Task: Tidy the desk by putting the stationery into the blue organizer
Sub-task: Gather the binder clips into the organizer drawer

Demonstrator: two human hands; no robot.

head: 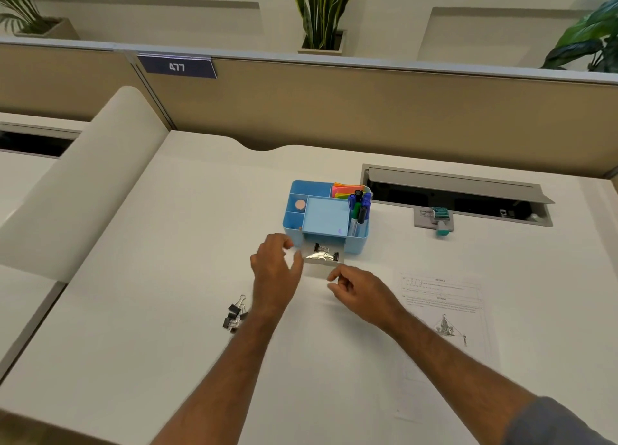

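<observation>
The blue organizer (324,215) stands mid-desk with markers (359,207), coloured sticky notes (344,190) and a small pink round item (300,205) in its compartments. Its clear front drawer (322,260) is pulled out and holds binder clips (322,252). My left hand (276,270) rests at the drawer's left corner with fingers spread, nothing in it. At the drawer's front right, my right hand (359,291) has fingers curled, thumb and forefinger close together, nothing visible in them. A pile of several black binder clips (235,314) lies on the desk left of my left forearm.
A printed sheet of paper (444,311) lies to the right of my right hand. Behind it, an open cable tray (454,194) holds a teal tape dispenser (441,219). A beige partition wall with the label 477 runs along the back.
</observation>
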